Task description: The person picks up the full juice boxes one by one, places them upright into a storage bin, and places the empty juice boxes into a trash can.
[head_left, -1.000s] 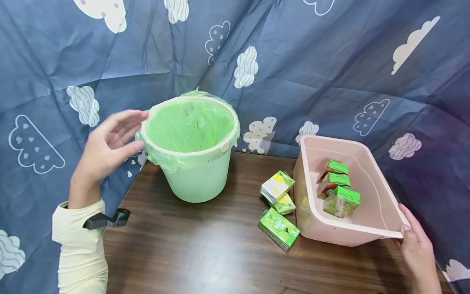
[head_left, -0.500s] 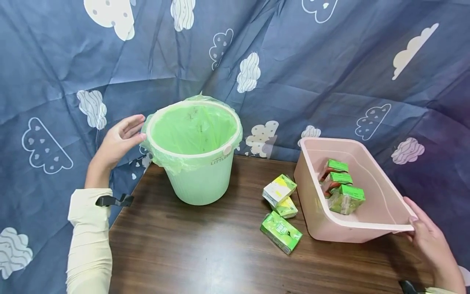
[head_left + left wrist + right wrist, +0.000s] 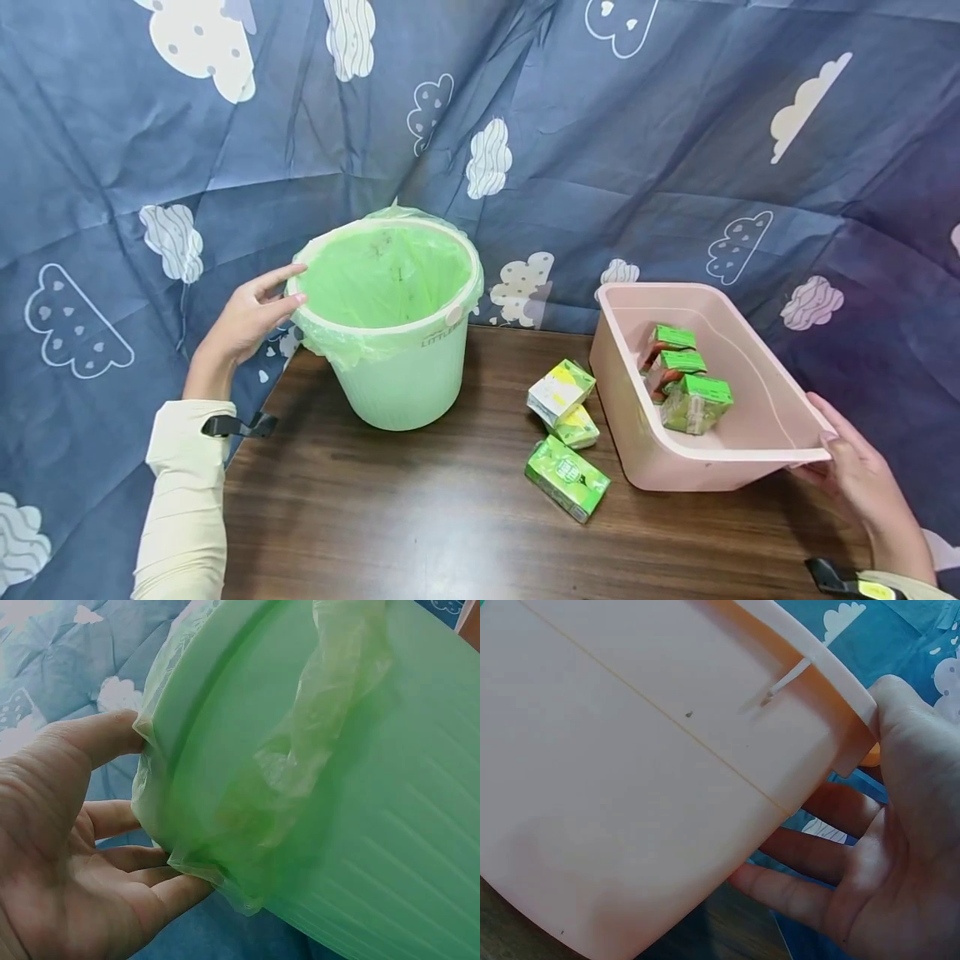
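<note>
A mint-green trash bin with a green plastic liner bag over its rim stands left of centre in the head view. My left hand grips its left rim, the thumb and fingers on the folded liner in the left wrist view. At the right, my right hand holds the near corner of a pink plastic tub, thumb over the rim and fingers against the outer wall in the right wrist view. Several small drink cartons with green tops stand inside the tub.
Between the bin and the tub lie a green carton and two yellow-and-green cartons, one leaning on the other. All rest on a dark wooden table. A blue cloth with cloud prints hangs behind.
My left hand has come in from beside the bin and closed onto its rim. The right hand keeps its hold on the tub. The head view has shifted slightly.
</note>
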The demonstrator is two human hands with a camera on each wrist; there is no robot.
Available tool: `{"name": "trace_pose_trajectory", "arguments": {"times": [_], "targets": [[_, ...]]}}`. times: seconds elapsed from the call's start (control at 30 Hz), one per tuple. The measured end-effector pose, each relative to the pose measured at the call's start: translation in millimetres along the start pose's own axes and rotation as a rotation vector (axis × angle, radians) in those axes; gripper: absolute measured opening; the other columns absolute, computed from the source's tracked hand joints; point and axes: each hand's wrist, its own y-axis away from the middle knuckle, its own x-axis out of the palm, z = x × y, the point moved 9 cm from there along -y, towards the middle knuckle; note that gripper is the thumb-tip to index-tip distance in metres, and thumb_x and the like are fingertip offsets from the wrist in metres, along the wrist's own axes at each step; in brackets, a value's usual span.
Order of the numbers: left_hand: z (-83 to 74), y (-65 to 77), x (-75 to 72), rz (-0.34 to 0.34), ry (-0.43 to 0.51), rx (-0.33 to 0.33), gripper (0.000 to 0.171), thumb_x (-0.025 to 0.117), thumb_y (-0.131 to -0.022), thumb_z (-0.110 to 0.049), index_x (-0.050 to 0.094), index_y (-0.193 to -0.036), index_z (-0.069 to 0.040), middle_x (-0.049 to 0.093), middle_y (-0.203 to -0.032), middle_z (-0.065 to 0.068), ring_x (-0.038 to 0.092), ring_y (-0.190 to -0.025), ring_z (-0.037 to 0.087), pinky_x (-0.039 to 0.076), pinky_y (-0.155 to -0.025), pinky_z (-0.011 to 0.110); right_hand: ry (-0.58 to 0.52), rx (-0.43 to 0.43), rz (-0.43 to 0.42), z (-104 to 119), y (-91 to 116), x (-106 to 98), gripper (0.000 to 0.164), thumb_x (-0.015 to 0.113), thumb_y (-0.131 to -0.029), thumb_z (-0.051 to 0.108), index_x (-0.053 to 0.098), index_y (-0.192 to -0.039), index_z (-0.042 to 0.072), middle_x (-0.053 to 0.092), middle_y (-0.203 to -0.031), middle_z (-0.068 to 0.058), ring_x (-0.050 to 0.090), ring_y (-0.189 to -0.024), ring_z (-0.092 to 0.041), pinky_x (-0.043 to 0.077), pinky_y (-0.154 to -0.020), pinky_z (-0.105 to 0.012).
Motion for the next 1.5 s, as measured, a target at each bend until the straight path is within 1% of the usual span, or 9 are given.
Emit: {"name": "trace_pose_trajectory", "arguments": {"times": [0.13,0.37,0.57,0.77,0.9,1.1,1.3,1.37,1.5], "targets": [[0.9,-2.9,9.9,0.007,-0.02,-0.006,0.06,0.062,-0.099,-0.003,0.035,-0.151,0.01,0.062,-0.083,-0.007,0.055,-0.066,-0.001,0.048,-0.062,0.014,0.011,0.015,-0.014,-1,0,0,0.055,0.031,-0.109,0.002,0.027,-0.162,0.018,0.052,-0.135,0.016,0.067,-0.097,-0.001,0.057,-0.071,-0.02],[4.2,-11.2,24.8,0.032,-0.065,-0.018,0.06,0.061,-0.1,-0.007,0.036,-0.152,0.008,0.052,-0.072,-0.009,0.047,-0.059,0.0,0.044,-0.059,0.015,0.028,0.014,-0.002,0,-2,2,0.054,0.032,-0.111,0.006,0.024,-0.163,0.019,0.044,-0.14,0.011,0.065,-0.1,0.001,0.057,-0.073,-0.019],[1.4,-14.5,29.1,0.044,-0.092,-0.004,0.06,0.062,-0.1,-0.007,0.037,-0.152,0.006,0.032,-0.054,-0.009,0.021,-0.045,0.01,0.026,-0.046,0.027,-0.056,0.033,-0.025,4,-4,1,0.054,0.032,-0.11,0.003,0.029,-0.161,0.02,0.054,-0.132,0.015,0.068,-0.098,-0.003,0.058,-0.073,-0.022],[-3.9,-17.3,28.6,0.041,-0.065,0.0,0.061,0.063,-0.099,-0.006,0.036,-0.152,0.007,0.033,-0.056,-0.009,0.027,-0.047,0.007,0.031,-0.048,0.021,-0.07,0.051,-0.133,20,-4,-2,0.053,0.042,-0.108,0.003,0.04,-0.157,0.022,0.061,-0.122,0.017,0.067,-0.098,0.0,0.058,-0.072,-0.02],[-4.7,-18.1,29.1,0.043,-0.039,0.0,0.061,0.063,-0.099,-0.005,0.036,-0.152,0.007,0.035,-0.057,-0.009,0.03,-0.049,0.006,0.035,-0.051,0.019,-0.068,-0.012,-0.155,35,1,0,0.052,0.042,-0.107,-0.001,0.04,-0.156,0.015,0.059,-0.129,0.013,0.064,-0.106,0.003,0.054,-0.078,-0.014],[-1.5,-19.2,31.0,0.047,-0.013,0.0,0.061,0.062,-0.099,-0.005,0.036,-0.152,0.008,0.037,-0.059,-0.009,0.036,-0.052,0.004,0.04,-0.057,0.018,-0.194,-0.189,-0.338,63,21,-9,0.043,0.043,-0.102,-0.012,0.054,-0.143,-0.002,0.068,-0.129,0.002,0.063,-0.115,-0.002,0.05,-0.089,-0.014],[3.7,-17.9,34.1,0.043,-0.002,-0.002,0.06,0.062,-0.099,-0.003,0.036,-0.151,0.011,0.046,-0.065,-0.008,0.046,-0.059,0.002,0.045,-0.062,0.016,-0.435,-0.336,-0.411,68,58,-1,0.042,0.035,-0.098,-0.023,0.056,-0.134,-0.013,0.071,-0.121,-0.018,0.069,-0.111,-0.019,0.053,-0.088,-0.025],[5.0,-16.7,35.1,0.042,0.015,-0.004,0.059,0.062,-0.099,-0.002,0.036,-0.151,0.011,0.053,-0.074,-0.006,0.052,-0.067,0.003,0.048,-0.067,0.016,-0.435,-0.343,-0.461,62,72,2,0.041,0.036,-0.097,-0.024,0.055,-0.133,-0.016,0.071,-0.12,-0.02,0.07,-0.11,-0.021,0.053,-0.088,-0.026],[5.9,-15.5,35.4,0.036,0.026,-0.001,0.06,0.062,-0.098,-0.003,0.036,-0.151,0.01,0.063,-0.097,-0.003,0.058,-0.08,0.003,0.052,-0.073,0.017,-0.319,-0.273,-0.695,39,104,3,0.036,0.047,-0.094,-0.023,0.061,-0.127,-0.015,0.075,-0.108,-0.015,0.074,-0.098,-0.017,0.055,-0.08,-0.022]]}}
